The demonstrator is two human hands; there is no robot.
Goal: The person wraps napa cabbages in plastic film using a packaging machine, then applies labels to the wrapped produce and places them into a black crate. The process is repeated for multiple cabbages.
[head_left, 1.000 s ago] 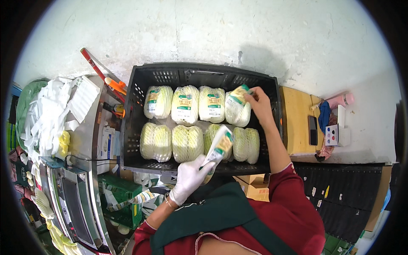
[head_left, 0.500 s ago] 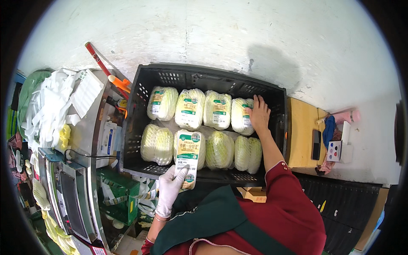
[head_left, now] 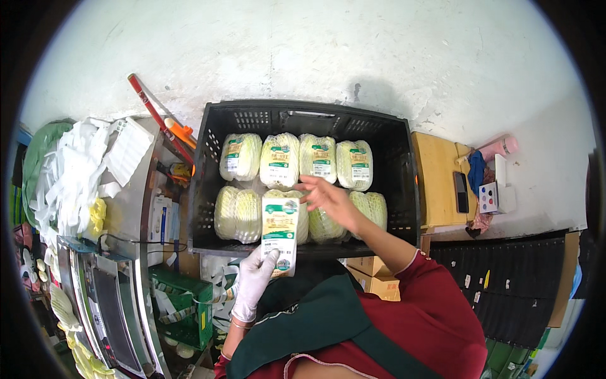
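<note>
My left hand (head_left: 254, 278), in a white glove, pinches a stack of white, green and gold labels (head_left: 279, 228) upright over the near side of a black plastic crate (head_left: 196, 221). Bare, with its fingers apart, my right hand (head_left: 332, 202) hovers above the crate beside the labels' upper right corner. In the crate lie two rows of pale Chinese cabbages in white foam nets. A label is on each one in the far row, including the rightmost cabbage (head_left: 355, 165). No label shows on the near-row cabbages, such as the left one (head_left: 237, 215); the labels and my right hand partly cover others.
A pale wall (head_left: 315, 57) rises behind the crate. To the left stand a metal machine (head_left: 104, 303), a heap of white foam nets (head_left: 76, 158) and a green crate (head_left: 199, 309). At the right, a phone (head_left: 461, 192) rests on a yellowish box (head_left: 432, 183). Cardboard boxes (head_left: 379, 281) sit below.
My right hand has left the rightmost far-row cabbage and moved left and nearer, toward the labels. That cabbage's label now shows fully. My left hand still holds the stack in about the same place.
</note>
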